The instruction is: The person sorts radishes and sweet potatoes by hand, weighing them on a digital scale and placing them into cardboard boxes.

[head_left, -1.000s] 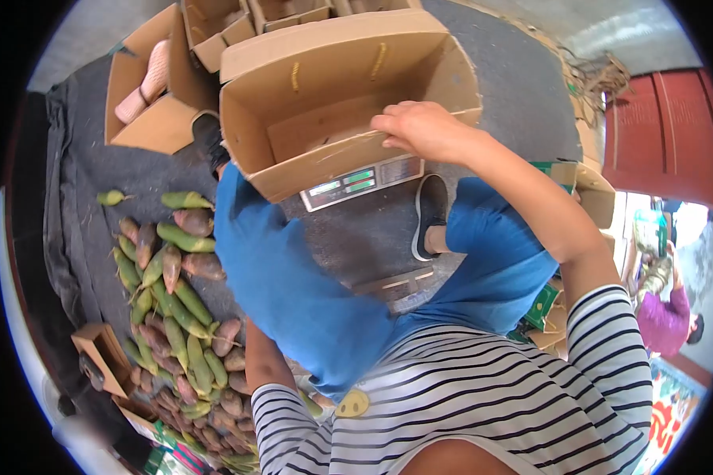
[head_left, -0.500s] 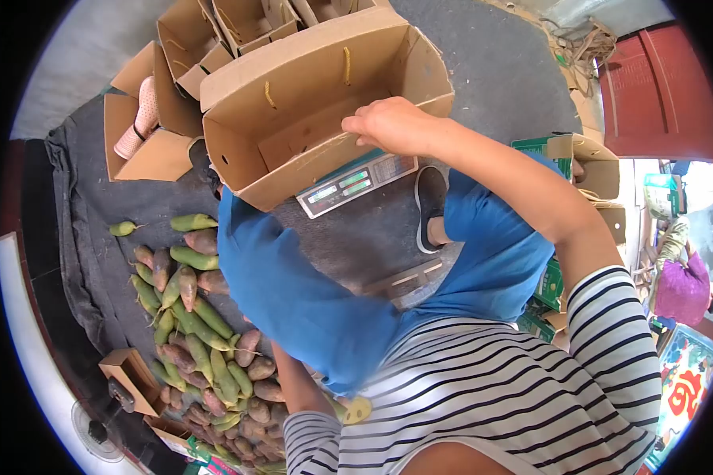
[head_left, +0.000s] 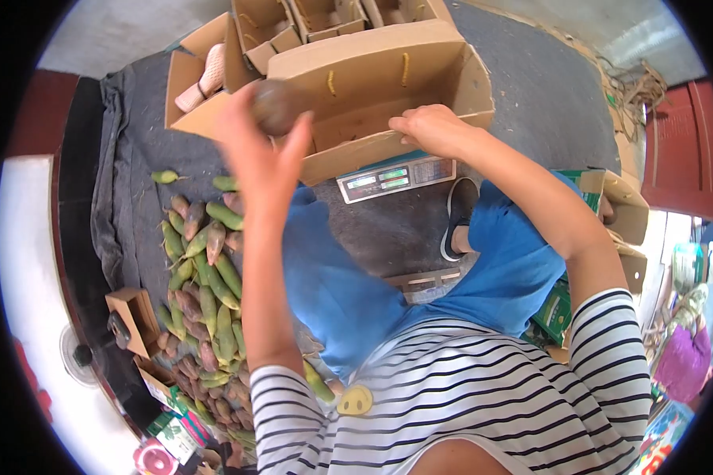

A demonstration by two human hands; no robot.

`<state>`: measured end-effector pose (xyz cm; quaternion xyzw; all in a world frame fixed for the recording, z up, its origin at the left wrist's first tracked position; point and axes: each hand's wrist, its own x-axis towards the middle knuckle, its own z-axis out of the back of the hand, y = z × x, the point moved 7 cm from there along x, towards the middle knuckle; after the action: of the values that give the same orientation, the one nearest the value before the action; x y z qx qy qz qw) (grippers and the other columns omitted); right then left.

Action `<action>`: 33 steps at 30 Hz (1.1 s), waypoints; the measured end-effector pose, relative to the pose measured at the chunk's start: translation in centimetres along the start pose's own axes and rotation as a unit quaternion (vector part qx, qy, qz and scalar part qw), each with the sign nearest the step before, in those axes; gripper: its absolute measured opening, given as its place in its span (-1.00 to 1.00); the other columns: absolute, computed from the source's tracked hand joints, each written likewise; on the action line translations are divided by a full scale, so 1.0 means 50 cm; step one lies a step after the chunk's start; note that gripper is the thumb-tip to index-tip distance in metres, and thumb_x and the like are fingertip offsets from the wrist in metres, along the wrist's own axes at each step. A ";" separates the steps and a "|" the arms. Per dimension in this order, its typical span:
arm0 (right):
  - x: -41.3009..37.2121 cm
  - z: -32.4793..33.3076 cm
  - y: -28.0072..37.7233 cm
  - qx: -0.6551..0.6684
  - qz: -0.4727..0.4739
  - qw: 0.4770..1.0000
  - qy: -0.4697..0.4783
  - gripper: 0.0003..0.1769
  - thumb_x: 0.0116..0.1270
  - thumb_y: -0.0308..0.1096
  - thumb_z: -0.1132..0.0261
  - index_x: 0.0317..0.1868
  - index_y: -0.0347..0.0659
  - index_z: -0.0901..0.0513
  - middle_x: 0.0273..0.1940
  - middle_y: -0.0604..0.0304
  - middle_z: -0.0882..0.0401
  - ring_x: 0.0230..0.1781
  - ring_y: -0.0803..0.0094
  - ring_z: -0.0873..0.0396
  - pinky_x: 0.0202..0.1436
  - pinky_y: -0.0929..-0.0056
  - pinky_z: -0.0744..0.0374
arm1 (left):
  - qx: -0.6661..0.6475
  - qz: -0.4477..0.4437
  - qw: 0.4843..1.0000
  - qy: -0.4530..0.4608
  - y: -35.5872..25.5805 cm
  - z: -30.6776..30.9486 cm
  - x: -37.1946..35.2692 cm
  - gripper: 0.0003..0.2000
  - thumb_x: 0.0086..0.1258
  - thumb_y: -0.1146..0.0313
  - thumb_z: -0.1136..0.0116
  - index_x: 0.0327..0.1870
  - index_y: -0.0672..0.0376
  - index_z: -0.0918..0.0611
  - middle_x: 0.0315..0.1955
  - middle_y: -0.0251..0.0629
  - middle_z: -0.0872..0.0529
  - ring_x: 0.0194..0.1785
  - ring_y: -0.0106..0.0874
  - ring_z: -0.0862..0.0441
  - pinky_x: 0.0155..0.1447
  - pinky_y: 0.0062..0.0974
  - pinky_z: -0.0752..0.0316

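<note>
My left hand (head_left: 257,150) is raised over the left end of an open cardboard box (head_left: 352,149), its fingers and thumb around a brown, rounded radish (head_left: 280,107); both are smeared by motion. My right hand (head_left: 434,129) pinches the box's near rim toward the right. Yellow cord handles (head_left: 331,83) hang on the far inside wall. The box rests on a digital scale (head_left: 396,180) with a lit display. Left of my legs lies a pile of green radishes (head_left: 228,281) and reddish-brown radishes (head_left: 215,244).
Several open cardboard boxes (head_left: 265,30) stand behind the scale. One at the left holds a pink roll of netting (head_left: 206,79). More boxes (head_left: 624,207) are at my right, and a person in purple (head_left: 684,360) is farther off. A small carton (head_left: 135,321) lies by the pile.
My left hand has risen from low beside my leg to above the box, with the brown radish in it. My right hand stays on the rim. The view has shifted left.
</note>
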<state>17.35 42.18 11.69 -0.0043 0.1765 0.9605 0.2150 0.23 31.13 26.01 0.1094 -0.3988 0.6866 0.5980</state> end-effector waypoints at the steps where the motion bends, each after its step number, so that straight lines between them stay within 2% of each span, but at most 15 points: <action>1: 0.000 0.000 0.002 -0.007 0.003 1.000 0.008 -0.81 0.20 -0.36 -0.26 -0.19 -0.19 -0.52 -0.33 0.03 -0.58 -0.21 0.06 -0.59 -0.18 0.13 -0.52 | -0.023 -0.010 0.998 0.055 0.014 -0.055 0.006 -0.39 -0.02 0.38 -0.42 0.09 0.31 -0.41 -0.03 0.03 -0.43 0.11 -0.04 -0.38 0.19 -0.22 -0.35; 3: -0.003 0.005 0.008 -0.009 0.005 1.000 0.019 -0.80 0.19 -0.35 -0.27 -0.19 -0.19 -0.53 -0.33 0.03 -0.58 -0.22 0.06 -0.59 -0.18 0.13 -0.52 | -0.016 0.015 0.989 0.146 0.029 -0.132 -0.013 -0.40 0.04 0.35 -0.38 0.12 0.31 -0.40 0.05 0.01 -0.43 0.10 -0.04 -0.44 0.20 -0.24 -0.37; 4: -0.002 0.007 0.008 -0.009 0.001 1.000 0.024 -0.80 0.18 -0.35 -0.27 -0.19 -0.19 -0.54 -0.34 0.04 -0.59 -0.22 0.07 -0.60 -0.18 0.13 -0.53 | -0.005 0.082 0.970 0.229 0.029 -0.155 -0.027 -0.37 0.06 0.34 -0.38 0.17 0.29 -0.37 0.07 0.03 -0.40 0.13 -0.02 -0.43 0.22 -0.21 -0.38; 6: -0.002 0.005 0.010 -0.006 0.014 0.999 0.035 -0.80 0.17 -0.35 -0.28 -0.19 -0.19 -0.54 -0.35 0.03 -0.59 -0.23 0.06 -0.60 -0.18 0.13 -0.53 | 0.019 0.080 0.965 0.251 0.032 -0.181 -0.059 -0.36 0.08 0.31 -0.37 0.20 0.27 -0.37 0.11 0.04 -0.39 0.16 -0.02 -0.42 0.21 -0.19 -0.40; 9: -0.005 0.002 0.010 0.004 0.024 0.999 0.026 -0.80 0.17 -0.35 -0.28 -0.20 -0.19 -0.55 -0.35 0.03 -0.60 -0.24 0.05 -0.60 -0.18 0.11 -0.53 | 0.042 -0.003 0.979 0.201 0.002 -0.171 -0.081 -0.42 0.15 0.28 -0.35 0.18 0.27 -0.40 0.13 0.05 -0.40 0.17 -0.04 -0.43 0.19 -0.21 -0.42; 13: -0.003 0.012 0.001 0.010 0.020 1.000 0.006 -0.84 0.17 -0.39 -0.23 -0.21 -0.19 -0.59 -0.34 -0.03 -0.61 -0.22 0.01 -0.60 -0.17 0.10 -0.52 | -0.071 0.045 0.989 0.124 0.022 -0.135 -0.076 -0.58 0.30 0.24 -0.21 0.07 0.34 -0.47 0.09 0.09 -0.44 0.12 -0.05 -0.47 0.16 -0.24 -0.44; 14: -0.002 0.012 -0.005 0.007 0.008 1.000 0.012 -0.85 0.18 -0.39 -0.24 -0.22 -0.19 -0.58 -0.34 -0.04 -0.61 -0.21 0.00 -0.59 -0.16 0.09 -0.52 | -0.091 0.075 0.988 0.096 0.037 -0.124 -0.072 -0.63 0.30 0.28 -0.21 0.03 0.31 -0.49 0.01 0.02 -0.50 -0.02 -0.14 -0.56 0.07 -0.30 -0.48; 16: 0.002 0.009 -0.012 0.002 -0.007 1.000 0.026 -0.86 0.19 -0.39 -0.24 -0.24 -0.20 -0.57 -0.33 -0.06 -0.61 -0.20 -0.01 -0.59 -0.15 0.09 -0.52 | -0.127 0.153 0.977 0.073 0.060 -0.109 -0.072 -0.71 0.29 0.35 -0.20 -0.03 0.29 -0.52 -0.09 -0.07 -0.54 -0.22 -0.27 -0.60 -0.09 -0.37 -0.52; 19: 0.005 0.005 -0.005 -0.030 0.004 0.998 0.054 -0.84 0.22 -0.36 -0.24 -0.23 -0.24 -0.52 -0.27 -0.07 -0.61 -0.16 -0.01 -0.58 -0.12 0.08 -0.53 | -0.117 0.118 0.986 0.009 0.071 -0.092 -0.072 -0.75 0.30 0.43 -0.20 -0.05 0.29 -0.54 -0.16 -0.15 -0.59 -0.32 -0.40 -0.64 -0.24 -0.54 -0.55; 22: 0.005 0.001 -0.010 -0.036 0.009 0.999 0.016 -0.79 0.24 -0.32 -0.24 -0.23 -0.27 -0.47 -0.24 -0.07 -0.61 -0.13 -0.01 -0.58 -0.10 0.08 -0.53 | -0.092 0.080 0.992 -0.027 0.060 -0.079 -0.075 -0.77 0.27 0.50 -0.17 -0.06 0.27 -0.54 -0.13 -0.15 -0.58 -0.25 -0.38 -0.61 -0.28 -0.54 -0.56; 23: 0.007 -0.007 -0.015 -0.049 0.007 0.998 0.036 -0.75 0.26 -0.30 -0.24 -0.16 -0.28 -0.45 -0.19 -0.06 -0.59 -0.09 0.00 -0.56 -0.07 0.09 -0.53 | -0.098 0.083 0.991 -0.030 0.055 -0.077 -0.076 -0.77 0.25 0.52 -0.16 -0.06 0.27 -0.54 -0.13 -0.14 -0.56 -0.24 -0.37 -0.60 -0.28 -0.53 -0.56; 30: 0.005 -0.007 -0.011 -0.073 -0.012 0.997 0.026 -0.69 0.27 -0.28 -0.25 -0.09 -0.25 -0.40 -0.13 -0.06 -0.57 -0.04 0.00 -0.55 -0.03 0.08 -0.53 | -0.092 0.063 0.993 -0.042 0.017 -0.050 -0.097 -0.73 0.23 0.60 -0.12 -0.03 0.27 -0.52 -0.08 -0.09 -0.53 -0.28 -0.31 -0.60 -0.23 -0.53 -0.55; 33: 0.005 -0.019 -0.019 -0.041 0.000 0.999 0.006 -0.67 0.27 -0.29 -0.26 -0.08 -0.26 -0.37 -0.12 -0.09 -0.56 -0.04 -0.02 -0.55 -0.03 0.07 -0.53 | -0.079 0.039 0.994 -0.068 -0.039 0.021 -0.144 -0.70 0.24 0.65 -0.09 0.01 0.27 -0.51 -0.02 -0.11 -0.53 -0.23 -0.40 -0.60 -0.17 -0.54 -0.55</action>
<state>17.44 42.76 10.48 -0.0191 0.1378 0.9670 0.2137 3.53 25.04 23.00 0.0925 -0.4951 0.6669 0.5492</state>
